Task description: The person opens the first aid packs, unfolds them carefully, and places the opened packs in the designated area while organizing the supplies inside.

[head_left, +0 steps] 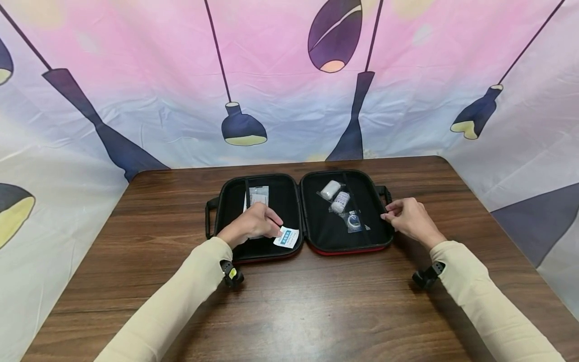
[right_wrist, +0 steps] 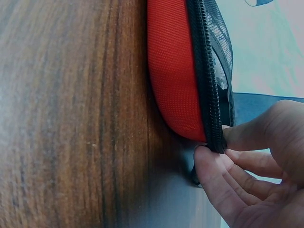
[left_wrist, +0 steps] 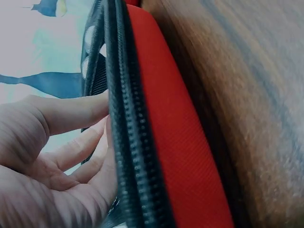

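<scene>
A first-aid-style zip case (head_left: 280, 254) with a red shell and black lining lies spread open on the table. Inside its left half, my left hand (head_left: 254, 222) pinches a small white packet (head_left: 286, 237) with blue print by its corner. The case's zipped rim (left_wrist: 126, 118) hides these fingertips from the left wrist camera. At the right half's outer edge, my right hand (head_left: 409, 218) grips the zippered rim (right_wrist: 216, 137) between thumb and fingers. Two white rolls (head_left: 340, 202) in clear wrap and a clear bag (head_left: 354, 221) with a round item lie in that half.
Another flat packet (head_left: 259, 195) sits under a dark strap in the left half, partly behind the left hand. Carry handles (head_left: 209, 218) stick out at both sides. The brown wooden table (head_left: 325, 306) reaches back to a patterned cloth (head_left: 181, 100).
</scene>
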Demonstrator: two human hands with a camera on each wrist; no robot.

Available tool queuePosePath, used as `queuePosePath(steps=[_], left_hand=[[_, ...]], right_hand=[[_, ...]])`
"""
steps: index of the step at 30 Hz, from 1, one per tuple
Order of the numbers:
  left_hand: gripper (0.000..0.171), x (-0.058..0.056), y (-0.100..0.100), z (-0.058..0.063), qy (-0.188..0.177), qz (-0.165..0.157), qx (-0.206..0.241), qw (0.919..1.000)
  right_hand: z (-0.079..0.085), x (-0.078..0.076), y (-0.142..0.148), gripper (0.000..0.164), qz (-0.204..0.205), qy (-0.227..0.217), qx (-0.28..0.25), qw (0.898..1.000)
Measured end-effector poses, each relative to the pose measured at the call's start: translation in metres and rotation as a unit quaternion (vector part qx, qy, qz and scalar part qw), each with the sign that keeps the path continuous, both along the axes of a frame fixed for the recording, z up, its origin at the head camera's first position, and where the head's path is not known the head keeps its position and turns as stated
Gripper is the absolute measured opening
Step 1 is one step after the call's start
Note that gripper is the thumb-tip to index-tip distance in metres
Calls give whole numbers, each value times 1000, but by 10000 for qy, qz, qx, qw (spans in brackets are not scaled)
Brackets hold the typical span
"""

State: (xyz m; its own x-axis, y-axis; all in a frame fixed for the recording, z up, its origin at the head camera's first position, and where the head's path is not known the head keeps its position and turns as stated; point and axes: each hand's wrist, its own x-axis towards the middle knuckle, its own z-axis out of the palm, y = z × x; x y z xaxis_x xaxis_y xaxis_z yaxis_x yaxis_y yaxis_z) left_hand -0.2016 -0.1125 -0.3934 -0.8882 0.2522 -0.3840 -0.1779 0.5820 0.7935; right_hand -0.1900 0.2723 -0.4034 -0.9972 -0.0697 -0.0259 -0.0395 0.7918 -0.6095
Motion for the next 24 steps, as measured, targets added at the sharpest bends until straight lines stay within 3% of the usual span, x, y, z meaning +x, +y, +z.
queuePosePath(steps=[11, 17, 24], left_hand=[[20, 5, -4, -1, -254, 287, 625, 9973], [19, 9, -11, 3, -26, 352, 570, 9978], [22, 15, -30, 10, 212, 650, 609, 9958]], right_hand=[[0, 0, -1, 32, -7, -26, 1, 10000], [0, 0, -1, 32, 9, -17, -4, 10000], [1, 2, -2, 31, 18, 20, 37, 10000]])
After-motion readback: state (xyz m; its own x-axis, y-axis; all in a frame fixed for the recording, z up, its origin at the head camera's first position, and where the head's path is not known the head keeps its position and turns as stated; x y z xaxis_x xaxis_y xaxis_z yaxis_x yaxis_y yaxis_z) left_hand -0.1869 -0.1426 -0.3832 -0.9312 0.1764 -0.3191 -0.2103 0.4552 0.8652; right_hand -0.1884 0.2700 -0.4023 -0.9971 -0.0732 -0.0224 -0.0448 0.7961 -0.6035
